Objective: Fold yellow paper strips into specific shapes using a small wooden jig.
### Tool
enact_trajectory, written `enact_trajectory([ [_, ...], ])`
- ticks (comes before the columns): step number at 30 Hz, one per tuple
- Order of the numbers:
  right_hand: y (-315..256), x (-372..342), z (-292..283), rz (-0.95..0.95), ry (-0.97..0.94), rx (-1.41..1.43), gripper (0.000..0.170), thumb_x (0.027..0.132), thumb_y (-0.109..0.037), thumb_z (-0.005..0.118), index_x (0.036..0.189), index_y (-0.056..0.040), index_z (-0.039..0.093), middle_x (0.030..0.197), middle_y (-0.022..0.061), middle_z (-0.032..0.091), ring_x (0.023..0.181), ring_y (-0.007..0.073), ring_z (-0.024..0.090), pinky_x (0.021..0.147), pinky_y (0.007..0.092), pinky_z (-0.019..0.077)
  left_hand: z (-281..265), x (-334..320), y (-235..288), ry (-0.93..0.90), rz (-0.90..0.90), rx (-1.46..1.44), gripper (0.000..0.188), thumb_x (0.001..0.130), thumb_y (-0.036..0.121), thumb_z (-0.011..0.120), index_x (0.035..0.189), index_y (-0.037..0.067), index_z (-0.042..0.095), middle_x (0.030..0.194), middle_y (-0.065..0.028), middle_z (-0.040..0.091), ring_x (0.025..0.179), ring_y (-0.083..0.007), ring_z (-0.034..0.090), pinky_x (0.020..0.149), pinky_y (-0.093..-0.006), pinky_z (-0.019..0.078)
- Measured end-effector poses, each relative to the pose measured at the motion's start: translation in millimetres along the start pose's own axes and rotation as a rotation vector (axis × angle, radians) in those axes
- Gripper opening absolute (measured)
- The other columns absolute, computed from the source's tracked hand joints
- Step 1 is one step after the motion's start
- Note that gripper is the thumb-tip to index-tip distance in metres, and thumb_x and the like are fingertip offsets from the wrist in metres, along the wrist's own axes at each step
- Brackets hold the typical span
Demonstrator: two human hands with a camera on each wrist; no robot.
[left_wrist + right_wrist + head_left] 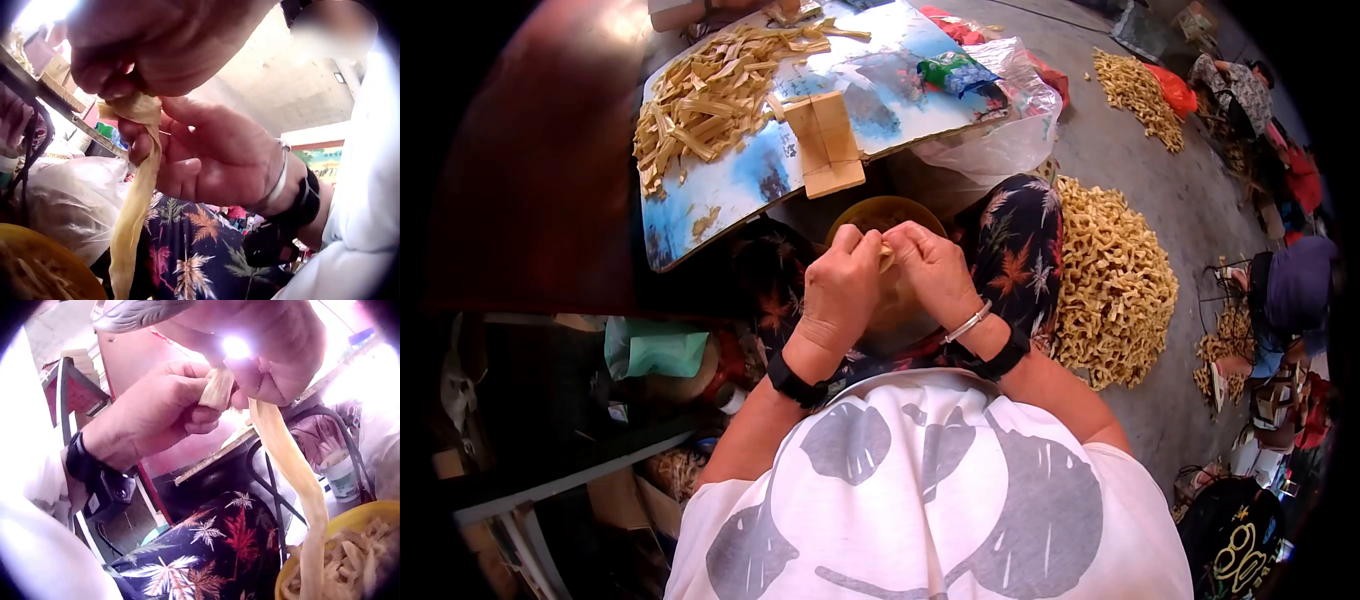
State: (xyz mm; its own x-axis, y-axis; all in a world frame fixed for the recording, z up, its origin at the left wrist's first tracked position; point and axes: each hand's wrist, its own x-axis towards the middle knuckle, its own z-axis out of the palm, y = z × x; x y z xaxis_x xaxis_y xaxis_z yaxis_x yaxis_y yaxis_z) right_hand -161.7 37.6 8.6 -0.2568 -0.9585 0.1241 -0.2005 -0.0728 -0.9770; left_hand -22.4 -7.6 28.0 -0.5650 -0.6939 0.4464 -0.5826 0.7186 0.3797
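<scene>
Both hands meet over a yellow bowl (868, 210) between the knees. My left hand (842, 290) and right hand (935, 275) pinch one pale yellow strip, which looks like tofu skin (139, 187), between thumbs and fingers. Near the fingertips the strip is folded over itself. Its long tail hangs down from the hands toward the bowl, as the right wrist view shows. More cut strips (353, 556) lie in the bowl. The fingers partly cover the folded part.
Ahead stands a low blue-and-white board (780, 160) bearing a heap of flat strips (710, 95) and a wooden block (825, 145). A big pile of knotted pieces (1112, 285) lies on the floor at right, with another pile (1138, 95) beyond. Other people sit along the right side.
</scene>
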Motion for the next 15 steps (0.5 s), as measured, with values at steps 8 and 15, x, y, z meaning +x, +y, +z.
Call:
enact_trajectory([
  [8, 18, -3, 2, 0.124, -0.044, 0.206, 0.024, 0.099, -0.022, 0.053, 0.102, -0.0017, 0.066, 0.097, 0.01, 0.066, 0.086, 0.0173, 0.064, 0.071, 0.0293, 0.0523, 2, -6, -5, 0.032, -0.098, -0.432, 0.03, 0.08, -0.005, 0.057, 0.108, -0.001, 0.064, 0.093, -0.0169, 0.058, 0.083, -0.0349, 0.061, 0.073, -0.0379, 0.0513],
  [15, 4, -1, 3, 0.434, -0.119, 0.452, 0.029, 0.103, -0.026, 0.046, 0.102, -0.0045, 0.064, 0.086, 0.0049, 0.066, 0.075, 0.0097, 0.062, 0.063, 0.0247, 0.0533, 12, -20, -13, -0.019, -0.424, -0.602, 0.01, 0.092, 0.001, 0.058, 0.102, 0.002, 0.061, 0.082, -0.0048, 0.062, 0.068, -0.0088, 0.059, 0.06, -0.024, 0.0485],
])
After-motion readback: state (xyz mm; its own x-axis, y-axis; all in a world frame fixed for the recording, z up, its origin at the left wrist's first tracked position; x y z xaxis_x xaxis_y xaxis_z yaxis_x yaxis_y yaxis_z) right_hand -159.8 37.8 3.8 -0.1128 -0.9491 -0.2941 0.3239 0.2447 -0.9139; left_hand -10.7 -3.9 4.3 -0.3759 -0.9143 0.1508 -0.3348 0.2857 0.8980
